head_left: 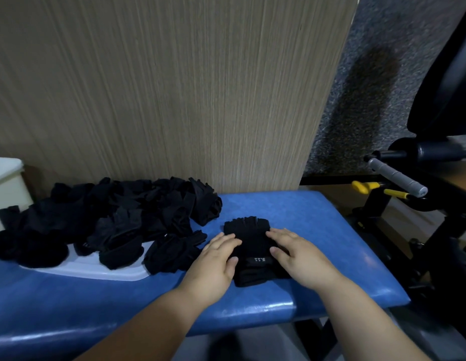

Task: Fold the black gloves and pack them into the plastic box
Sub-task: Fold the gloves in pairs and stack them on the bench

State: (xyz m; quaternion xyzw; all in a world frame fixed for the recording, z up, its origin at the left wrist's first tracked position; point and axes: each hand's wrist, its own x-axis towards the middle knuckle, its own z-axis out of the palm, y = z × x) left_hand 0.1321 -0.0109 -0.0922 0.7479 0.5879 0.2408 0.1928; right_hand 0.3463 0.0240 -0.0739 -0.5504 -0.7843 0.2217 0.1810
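Where the glove (252,241) lies: on the bench (317,225), under both hands.
Long axis: directed away, cuff nearest.
Left hand (216,264): laid flat on left half, nothing gripped.
Right hand (299,256): same, right half.

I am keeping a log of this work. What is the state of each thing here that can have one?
fingerless glove: flat on the blue bench, not folded, under both hands.
left hand: open, fingers pressing the glove.
right hand: open, fingers pressing the glove.
pile of gloves: loose heap, not packed, partly on the white tray.
white tray: flat on the bench, partly covered.
white container: mostly out of view; open or closed unclear.
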